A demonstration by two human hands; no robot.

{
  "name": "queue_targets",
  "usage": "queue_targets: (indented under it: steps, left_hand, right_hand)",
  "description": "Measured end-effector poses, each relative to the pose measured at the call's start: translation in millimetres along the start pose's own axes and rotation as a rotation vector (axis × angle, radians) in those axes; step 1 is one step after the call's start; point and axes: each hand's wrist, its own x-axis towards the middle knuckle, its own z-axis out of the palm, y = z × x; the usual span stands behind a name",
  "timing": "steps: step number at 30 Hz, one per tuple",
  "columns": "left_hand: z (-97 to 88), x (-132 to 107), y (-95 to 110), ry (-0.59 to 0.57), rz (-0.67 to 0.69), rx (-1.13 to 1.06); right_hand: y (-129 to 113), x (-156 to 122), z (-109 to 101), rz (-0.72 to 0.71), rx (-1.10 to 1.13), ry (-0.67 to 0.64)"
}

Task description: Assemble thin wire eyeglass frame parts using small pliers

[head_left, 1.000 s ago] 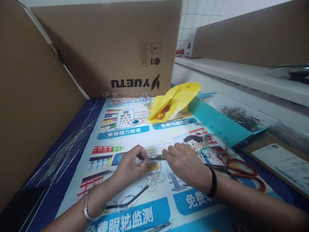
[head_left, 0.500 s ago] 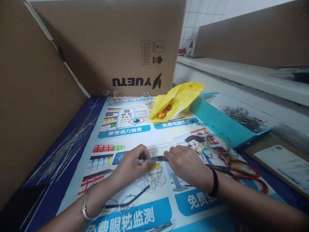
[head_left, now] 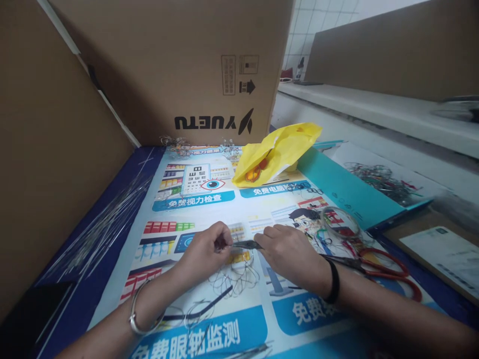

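My left hand [head_left: 205, 249] and my right hand [head_left: 290, 253] meet over a printed poster [head_left: 209, 199] on the table. The right hand's fingers are closed round a small dark metal tool [head_left: 245, 244] whose tip points left. Pinched shut at that tip, the left hand's fingers grip something too small to name. Below the hands lies a tangle of thin wire spectacle frames [head_left: 234, 276]. A silver bangle is on my left wrist, a black band on my right.
Red-handled scissors [head_left: 377, 269] lie right of my right arm. A yellow plastic bag [head_left: 277, 152] sits behind. A teal tray [head_left: 337, 187] holds tangled wire parts [head_left: 381, 180]. Cardboard walls [head_left: 179, 70] stand behind and left. Thin wires [head_left: 105, 224] lie at left.
The hands have stayed together on the tool, barely shifting. The view has tilted slightly, so everything sits a little higher and rightward.
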Motion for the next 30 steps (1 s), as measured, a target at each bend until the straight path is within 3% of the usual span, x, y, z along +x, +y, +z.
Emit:
queue_targets:
  steps: [19, 30]
  left_hand:
    - [5.2, 0, -5, 0.022, -0.038, -0.09]
    - [5.2, -1, 1, 0.07, -0.079, -0.13]
  right_hand:
    - [-5, -5, -3, -0.058, -0.138, 0.133]
    - [-10, -7, -6, -0.057, -0.193, 0.13]
